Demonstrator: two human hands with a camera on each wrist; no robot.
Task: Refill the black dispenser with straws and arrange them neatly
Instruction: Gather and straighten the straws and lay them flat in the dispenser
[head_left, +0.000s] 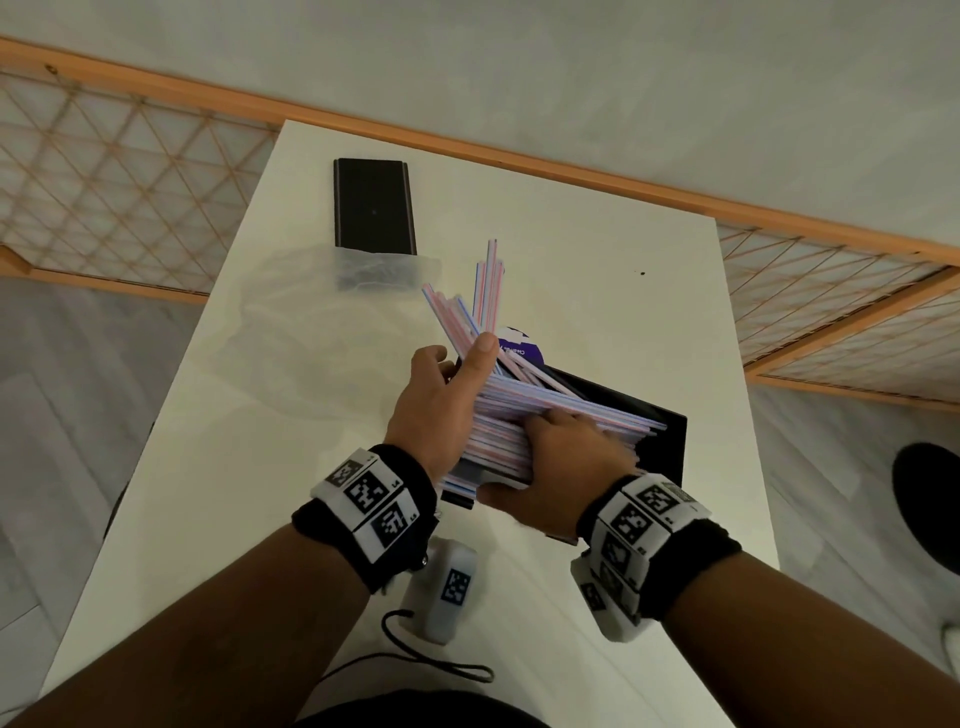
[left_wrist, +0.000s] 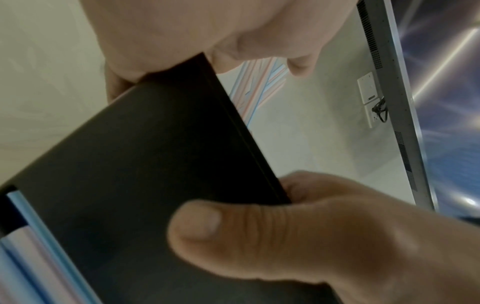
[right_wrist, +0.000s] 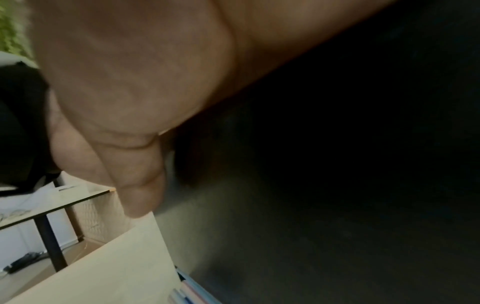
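The black dispenser (head_left: 670, 447) stands open on the white table (head_left: 597, 249), heaped with pink-and-blue striped straws (head_left: 545, 410). Several straws fan up and away out of its far left end. My left hand (head_left: 462, 364) pinches that fan, thumb on top and fingers curled behind it. My right hand (head_left: 550, 457) grips the near end, fingers laid over the pile. In the left wrist view its thumb (left_wrist: 197, 222) presses the dispenser wall (left_wrist: 155, 164), with straws (left_wrist: 259, 86) beyond. The right wrist view shows palm (right_wrist: 130, 82), dark dispenser (right_wrist: 337, 185) and straw ends (right_wrist: 187, 292).
A flat black lid (head_left: 374, 205) lies at the far side of the table. A crumpled clear plastic bag (head_left: 311, 322) lies in front of it. A purple-labelled wrapper (head_left: 522, 345) sits behind the dispenser. A wooden lattice rail (head_left: 130, 171) runs beyond the table.
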